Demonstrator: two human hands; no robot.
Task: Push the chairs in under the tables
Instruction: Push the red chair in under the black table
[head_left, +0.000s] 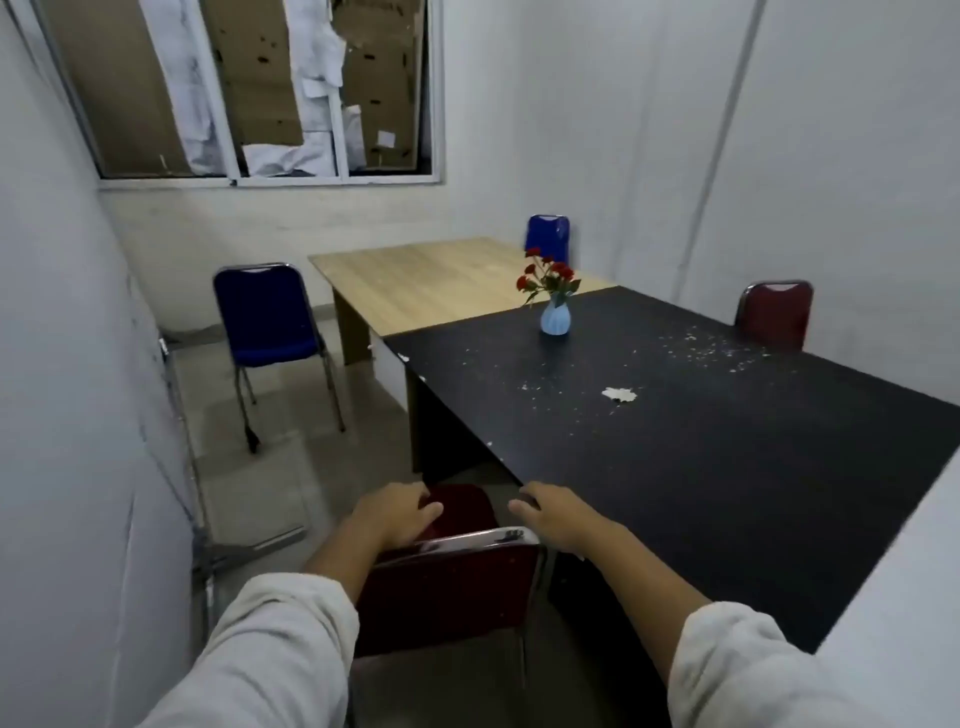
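Observation:
A dark red chair with a chrome frame (447, 597) stands right in front of me, at the near left corner of the black table (675, 457). Its seat reaches partly under the table edge. My left hand (400, 514) hovers past the top rail, above the seat, with its fingers curled and apart. My right hand (558, 517) is beyond the rail's right end, fingertips at the table's corner. Neither hand wraps around the rail. A blue chair (265, 317) stands pulled out to the left of the light wood table (431, 280).
A second blue chair (548, 236) and another red chair (774, 314) sit on the far side of the tables. A blue vase of red flowers (555, 317) stands on the black table among white flakes. A metal stand (208, 551) leans by the left wall.

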